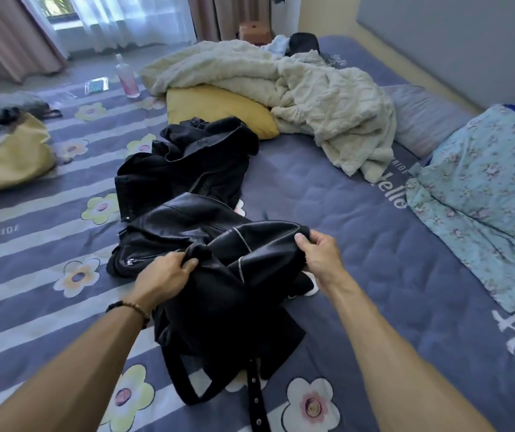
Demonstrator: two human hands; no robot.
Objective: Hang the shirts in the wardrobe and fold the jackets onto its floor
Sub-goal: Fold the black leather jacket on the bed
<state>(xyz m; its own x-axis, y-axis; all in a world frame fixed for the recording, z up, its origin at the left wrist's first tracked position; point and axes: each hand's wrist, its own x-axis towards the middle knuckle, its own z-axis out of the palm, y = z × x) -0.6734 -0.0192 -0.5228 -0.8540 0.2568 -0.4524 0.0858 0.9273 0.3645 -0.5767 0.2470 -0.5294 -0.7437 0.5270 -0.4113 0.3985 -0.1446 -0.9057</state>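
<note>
Jacket at 6 o'clock on bed: black leather, zips, belt trailing. Likely heavy, floppy, slick; best held at shoulder seams. Left hand clutching bunched fold; right hand pinching edge. Second dark garment touching it at 12 o'clock.

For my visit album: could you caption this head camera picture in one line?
Both hands, left and right, grip a black leather jacket on a flowered bed, another dark garment behind it.
</note>
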